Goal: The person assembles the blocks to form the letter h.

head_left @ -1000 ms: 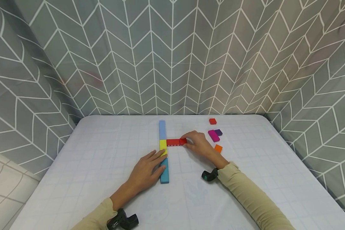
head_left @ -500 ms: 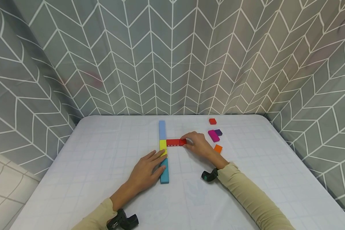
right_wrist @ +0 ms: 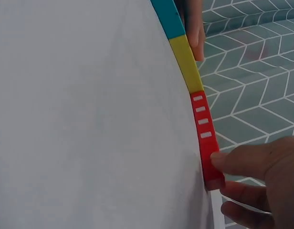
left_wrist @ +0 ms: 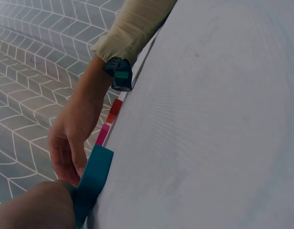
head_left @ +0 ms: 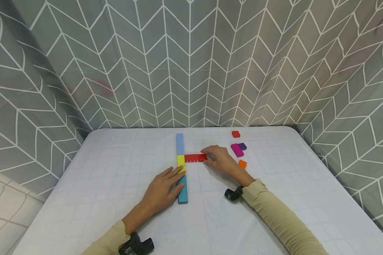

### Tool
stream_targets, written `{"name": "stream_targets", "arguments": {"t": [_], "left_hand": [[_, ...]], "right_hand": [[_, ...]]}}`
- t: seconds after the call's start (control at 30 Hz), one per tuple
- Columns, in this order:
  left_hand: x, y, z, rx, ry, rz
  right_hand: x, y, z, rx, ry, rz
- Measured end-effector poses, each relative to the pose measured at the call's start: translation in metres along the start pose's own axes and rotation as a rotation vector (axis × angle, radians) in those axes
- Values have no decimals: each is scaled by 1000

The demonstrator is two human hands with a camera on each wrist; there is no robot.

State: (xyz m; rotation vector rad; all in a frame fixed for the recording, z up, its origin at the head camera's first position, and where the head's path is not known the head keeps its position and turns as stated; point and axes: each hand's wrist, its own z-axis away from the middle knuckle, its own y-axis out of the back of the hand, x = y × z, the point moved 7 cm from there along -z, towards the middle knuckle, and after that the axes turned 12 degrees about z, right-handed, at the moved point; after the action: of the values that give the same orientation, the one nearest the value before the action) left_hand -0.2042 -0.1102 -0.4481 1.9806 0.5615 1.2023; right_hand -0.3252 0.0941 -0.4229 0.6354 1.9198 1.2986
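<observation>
Tablecloth (head_left: 99, 177) spreads wide leftward to its edge; my right hand (head_left: 222, 161) pinches the red row's outer block (head_left: 202, 157), relaxed left hand (head_left: 160, 189) touches yellow block (head_left: 180, 160).

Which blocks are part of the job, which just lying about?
Likely in the job:
light-blue block
yellow block
teal block
red row, pinched by the right grip

Likely lying about:
small red block
magenta block
purple block
orange block
</observation>
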Motion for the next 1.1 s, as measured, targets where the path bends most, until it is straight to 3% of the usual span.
{"name": "stream_targets", "arguments": {"t": [0.33, 0.7, 1.1], "left_hand": [[-1, 0, 1, 0, -2, 5], [-2, -1, 2, 3, -11, 14], [-2, 0, 2, 16, -22, 19]], "right_hand": [[24, 24, -1, 48, -72, -80], [50, 45, -3, 102, -100, -43], [91, 54, -6, 110, -200, 7]]}}
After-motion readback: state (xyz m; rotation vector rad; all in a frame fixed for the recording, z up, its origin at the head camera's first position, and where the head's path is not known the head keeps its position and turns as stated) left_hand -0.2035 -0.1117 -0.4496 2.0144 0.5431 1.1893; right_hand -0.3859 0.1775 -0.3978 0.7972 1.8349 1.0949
